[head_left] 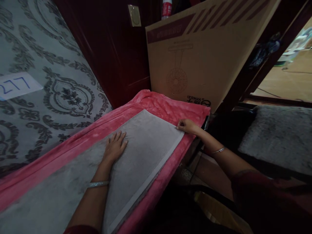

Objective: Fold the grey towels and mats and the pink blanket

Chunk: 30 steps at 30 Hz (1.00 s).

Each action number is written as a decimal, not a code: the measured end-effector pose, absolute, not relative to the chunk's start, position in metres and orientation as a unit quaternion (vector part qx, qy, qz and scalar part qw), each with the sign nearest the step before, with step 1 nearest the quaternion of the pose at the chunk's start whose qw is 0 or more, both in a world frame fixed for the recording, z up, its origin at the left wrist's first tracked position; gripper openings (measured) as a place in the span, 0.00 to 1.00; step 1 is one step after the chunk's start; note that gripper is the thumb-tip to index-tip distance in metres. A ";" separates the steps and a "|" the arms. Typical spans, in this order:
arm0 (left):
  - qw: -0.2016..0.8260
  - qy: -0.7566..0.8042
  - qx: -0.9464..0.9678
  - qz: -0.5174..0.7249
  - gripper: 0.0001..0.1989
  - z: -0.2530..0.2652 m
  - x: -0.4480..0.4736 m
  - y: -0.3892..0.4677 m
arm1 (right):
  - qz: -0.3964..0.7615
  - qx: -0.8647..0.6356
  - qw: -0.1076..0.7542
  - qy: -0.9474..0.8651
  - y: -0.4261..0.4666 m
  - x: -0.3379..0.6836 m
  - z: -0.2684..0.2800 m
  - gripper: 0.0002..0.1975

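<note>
A long grey cloth [143, 152], its near edge bordered by a paler strip, is spread over a pink plush cover [168, 104]. Fingers spread, my left hand [115, 146] lies flat on the grey cloth near its far long edge. At the cloth's right corner, the fingertips of my right hand [186, 126] are pinched together on the fabric. The underside of the cloth is hidden.
Behind the pink cover stands a large cardboard box [190, 65] against dark red wood panelling [117, 48]. Patterned wallpaper [68, 97] with a numbered paper [19, 85] rises on the left. A grey fluffy mat [280, 139] lies at right, below a doorway.
</note>
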<state>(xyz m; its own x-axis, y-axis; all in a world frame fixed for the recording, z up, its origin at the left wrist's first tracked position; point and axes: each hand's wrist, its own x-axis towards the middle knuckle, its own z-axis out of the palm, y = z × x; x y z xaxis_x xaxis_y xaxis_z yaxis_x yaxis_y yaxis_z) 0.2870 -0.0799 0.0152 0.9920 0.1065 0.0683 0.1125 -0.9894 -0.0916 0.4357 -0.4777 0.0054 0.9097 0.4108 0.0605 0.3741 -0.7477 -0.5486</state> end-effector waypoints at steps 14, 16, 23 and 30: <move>0.049 -0.058 -0.997 -0.027 0.29 0.018 0.287 -0.081 | 0.009 -0.956 0.233 -0.179 -0.474 0.427 0.011 0.06; 0.049 -0.057 -0.997 -0.029 0.29 0.018 0.287 -0.081 | 0.007 -0.955 0.235 -0.181 -0.473 0.426 0.011 0.06; 0.047 -0.051 -0.997 -0.034 0.29 0.017 0.287 -0.079 | 0.039 -0.939 0.280 -0.194 -0.477 0.430 0.006 0.12; 0.045 -0.052 -0.997 -0.035 0.29 0.016 0.288 -0.079 | 0.034 -0.843 0.485 -0.231 -0.482 0.428 0.005 0.33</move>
<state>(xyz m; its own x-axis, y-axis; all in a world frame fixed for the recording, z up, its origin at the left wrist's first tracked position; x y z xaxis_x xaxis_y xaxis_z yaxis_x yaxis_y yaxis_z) 0.2881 -0.0789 0.0160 0.9921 0.1010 0.0737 0.1072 -0.9905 -0.0858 0.4283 -0.4823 0.0051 0.8912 0.4222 0.1660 0.3560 -0.4240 -0.8328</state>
